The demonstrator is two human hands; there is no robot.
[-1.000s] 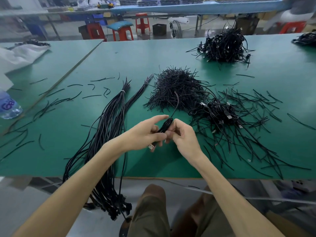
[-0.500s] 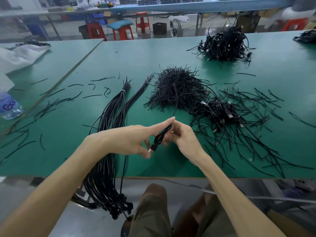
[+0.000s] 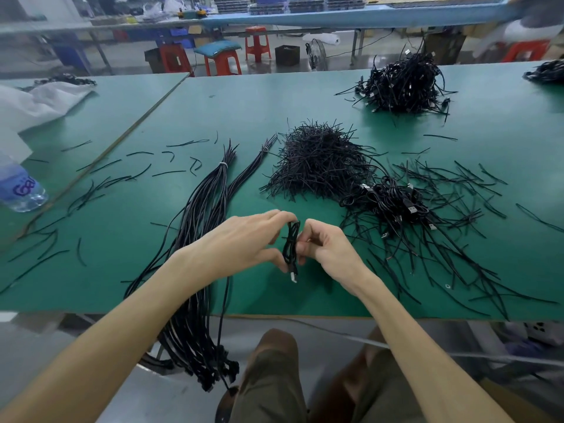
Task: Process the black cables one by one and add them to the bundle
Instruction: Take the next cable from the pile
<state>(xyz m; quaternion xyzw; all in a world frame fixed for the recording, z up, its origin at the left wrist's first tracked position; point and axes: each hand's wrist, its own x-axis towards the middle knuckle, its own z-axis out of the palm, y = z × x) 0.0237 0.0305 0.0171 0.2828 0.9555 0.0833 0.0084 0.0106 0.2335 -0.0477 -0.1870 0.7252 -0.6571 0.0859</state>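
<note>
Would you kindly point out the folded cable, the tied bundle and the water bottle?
folded cable (image 3: 290, 244): head view, its middle.
tied bundle (image 3: 210, 206): head view, strands below the white tie.
water bottle (image 3: 21, 186): head view, its label.

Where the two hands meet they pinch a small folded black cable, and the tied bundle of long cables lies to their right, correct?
Not quite. The head view shows the left hand and right hand pinching the folded black cable, but the tied bundle lies to their left, not right.
</note>
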